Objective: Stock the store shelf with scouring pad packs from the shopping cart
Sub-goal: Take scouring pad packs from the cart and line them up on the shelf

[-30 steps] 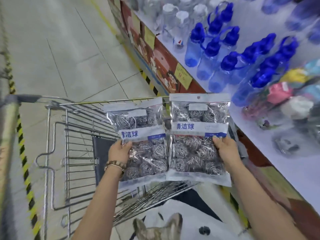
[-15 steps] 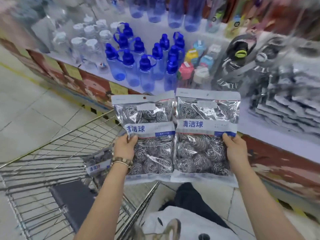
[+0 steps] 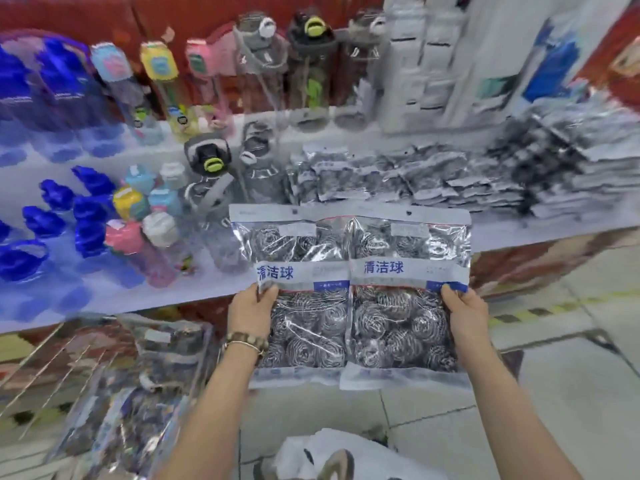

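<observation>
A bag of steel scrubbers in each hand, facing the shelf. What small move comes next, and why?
Probably lift both forward onto the shelf. The left hand grips the left pack, the right hand the right pack, held side by side before the shelf edge, and matching stacked packs lie just beyond.

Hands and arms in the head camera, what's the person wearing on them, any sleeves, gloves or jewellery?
No gloves and no sleeves are in view. At the wrist of the left hand sits a brown beaded bracelet with a thin pale band beside it. The right hand and its wrist wear nothing.
</observation>
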Demonstrator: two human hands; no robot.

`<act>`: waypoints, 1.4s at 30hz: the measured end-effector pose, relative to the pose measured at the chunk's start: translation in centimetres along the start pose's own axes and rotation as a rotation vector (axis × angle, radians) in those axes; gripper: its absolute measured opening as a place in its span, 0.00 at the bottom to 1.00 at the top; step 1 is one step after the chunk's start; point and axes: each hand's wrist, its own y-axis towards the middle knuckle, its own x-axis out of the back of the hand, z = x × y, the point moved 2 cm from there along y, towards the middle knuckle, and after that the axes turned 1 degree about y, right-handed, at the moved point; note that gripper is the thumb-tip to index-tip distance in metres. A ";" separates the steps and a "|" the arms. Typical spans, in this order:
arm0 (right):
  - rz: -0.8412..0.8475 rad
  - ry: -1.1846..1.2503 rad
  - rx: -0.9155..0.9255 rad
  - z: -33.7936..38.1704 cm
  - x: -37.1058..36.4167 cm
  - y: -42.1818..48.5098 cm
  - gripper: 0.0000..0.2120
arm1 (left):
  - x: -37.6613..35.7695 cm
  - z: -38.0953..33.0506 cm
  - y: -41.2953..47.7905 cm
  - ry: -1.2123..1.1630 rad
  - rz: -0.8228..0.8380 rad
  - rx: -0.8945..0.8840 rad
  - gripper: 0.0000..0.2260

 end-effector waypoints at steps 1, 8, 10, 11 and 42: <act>-0.034 0.017 -0.004 0.2 1.8 1.2 0.09 | -1.8 -1.9 0.1 0.014 0.022 -0.023 0.13; -0.178 0.044 -0.045 0.4 13.0 9.0 0.07 | -13.4 -12.8 0.2 0.072 0.115 -0.145 0.13; -0.216 0.088 -0.019 1.0 15.5 10.4 0.06 | -16.4 -15.4 0.3 0.080 0.140 -0.203 0.10; -0.230 0.115 0.002 1.4 16.7 11.1 0.06 | -17.9 -16.6 0.4 0.076 0.166 -0.216 0.09; -0.422 0.216 -0.035 13.4 35.7 49.8 0.06 | -47.6 -49.8 15.8 -0.232 0.346 -0.284 0.05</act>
